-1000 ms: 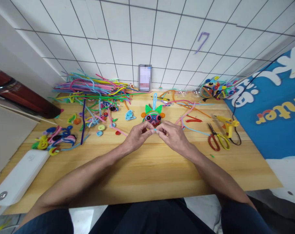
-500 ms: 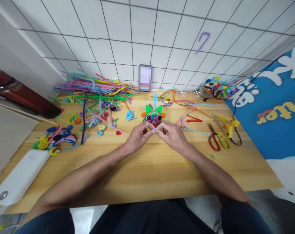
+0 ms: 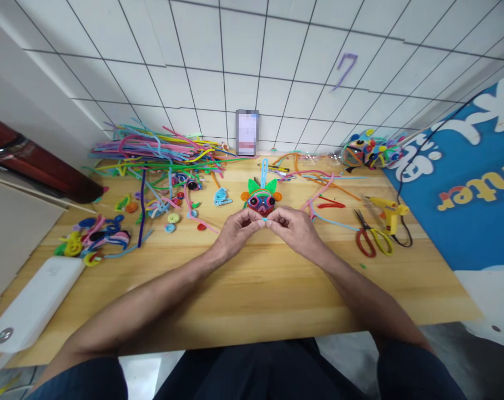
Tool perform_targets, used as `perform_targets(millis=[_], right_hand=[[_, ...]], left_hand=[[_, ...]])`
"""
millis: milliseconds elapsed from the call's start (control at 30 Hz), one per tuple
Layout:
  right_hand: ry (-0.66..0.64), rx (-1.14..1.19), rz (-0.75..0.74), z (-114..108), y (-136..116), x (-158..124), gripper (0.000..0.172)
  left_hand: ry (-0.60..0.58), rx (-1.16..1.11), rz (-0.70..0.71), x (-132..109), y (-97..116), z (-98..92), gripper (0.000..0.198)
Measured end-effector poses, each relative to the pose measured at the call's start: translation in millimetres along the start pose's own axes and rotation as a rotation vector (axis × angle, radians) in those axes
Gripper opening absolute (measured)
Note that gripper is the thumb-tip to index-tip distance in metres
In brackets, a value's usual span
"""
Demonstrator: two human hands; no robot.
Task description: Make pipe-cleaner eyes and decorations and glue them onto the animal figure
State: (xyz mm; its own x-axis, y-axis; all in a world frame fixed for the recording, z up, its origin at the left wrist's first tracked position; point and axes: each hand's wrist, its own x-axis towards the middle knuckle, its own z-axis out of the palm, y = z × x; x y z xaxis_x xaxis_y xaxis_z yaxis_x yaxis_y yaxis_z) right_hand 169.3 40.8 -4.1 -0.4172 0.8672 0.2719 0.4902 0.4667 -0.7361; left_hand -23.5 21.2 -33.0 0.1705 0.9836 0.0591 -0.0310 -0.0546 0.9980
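A: Which colours are borne by the figure (image 3: 262, 194)?
B: Green is worn on its ears (image 3: 271, 186), orange on its side balls (image 3: 278, 196); above, a loop (image 3: 265, 166) is done in light blue.
A: And the small piece (image 3: 265, 219) just in front of the figure?
B: Light blue is seen there too.
A: Right of the figure?
B: Scissors (image 3: 366, 226) are handled in red and yellow, a glue gun (image 3: 390, 214) is coloured yellow, and a blue panel (image 3: 455, 233) is lettered in white and yellow.
A: Left of it?
B: Pink, purple and light blue are mixed in the bundle (image 3: 152, 147).
A: Behind the figure?
B: The white wall (image 3: 200, 86) is ruled with a black grid.
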Motion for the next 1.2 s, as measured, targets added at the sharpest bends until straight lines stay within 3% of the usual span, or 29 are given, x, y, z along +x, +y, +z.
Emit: perform_targets(millis=[200,367,667,800,967,1200], right_hand=[[-0.029,-0.103,-0.083,-2,3,0,0.013],[-0.014,-0.021,-0.048,-5,5,4,0.009],[-0.003,0.258,0.182,10,8,3,0.017],[0.023,0.088,0.051,7,8,1,0.009],[0.06,-0.217,-0.189,3,5,-3,0.015],[0.004,-0.16,-0.173,-10,5,4,0.014]], left_hand=[[-0.06,0.289,0.15,4,-1,-8.7,0.025],[0.001,0.17,0.087,2,-6,-5.1,0.027],[0.113,-0.079,0.002,-6,-5,7.2,0.036],[0.039,0.093,0.077,-4,-5,3.7,0.028],[-0.014,0.32,0.234,-1,-1,-4.1,0.016],[-0.007,0.158,0.074,1,-8,-3.6,0.025]])
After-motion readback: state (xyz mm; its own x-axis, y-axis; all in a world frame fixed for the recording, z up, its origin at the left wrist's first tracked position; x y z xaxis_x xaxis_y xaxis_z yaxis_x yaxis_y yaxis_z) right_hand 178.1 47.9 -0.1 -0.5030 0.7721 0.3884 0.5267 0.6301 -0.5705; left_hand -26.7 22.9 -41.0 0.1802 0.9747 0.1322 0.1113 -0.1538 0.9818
